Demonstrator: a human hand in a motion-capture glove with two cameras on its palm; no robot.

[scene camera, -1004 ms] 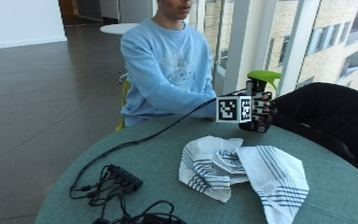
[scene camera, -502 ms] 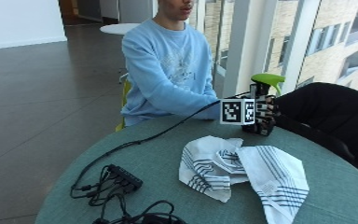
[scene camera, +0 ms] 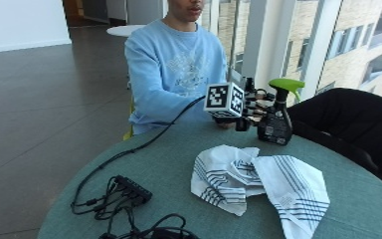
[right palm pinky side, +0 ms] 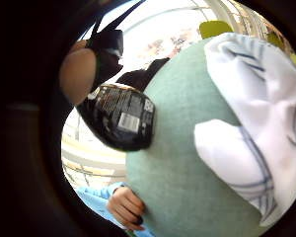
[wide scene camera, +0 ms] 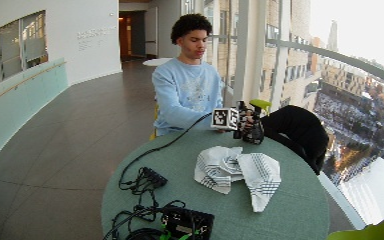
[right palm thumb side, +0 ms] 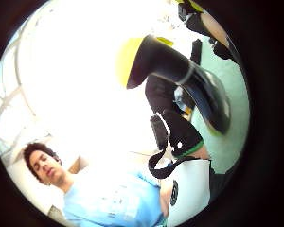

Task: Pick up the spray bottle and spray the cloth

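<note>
A black spray bottle (scene camera: 275,124) with a green trigger head stands upright at the far side of the round green table (scene camera: 171,159). My gloved right hand (scene camera: 254,109) holds it from the person's side, fingers curled round its neck. I cannot tell whether its base touches the table. Both palm views show the bottle close: its labelled body (right palm pinky side: 121,116) and its head and neck (right palm thumb side: 189,75). A white cloth with dark stripes (scene camera: 264,181) lies crumpled in the middle of the table, in front of the bottle and apart from it.
A bundle of black cables (scene camera: 118,194) lies on the near left of the table, and a black box (wide scene camera: 185,222) sits at its near edge. A black chair (scene camera: 350,114) stands just behind the bottle. The person's bare hand (right palm pinky side: 126,207) rests at the table's edge.
The gloved hand has shifted a little up and toward the person, so more of the bottle shows beside it. The bottle and the cloth stay about where they were.
</note>
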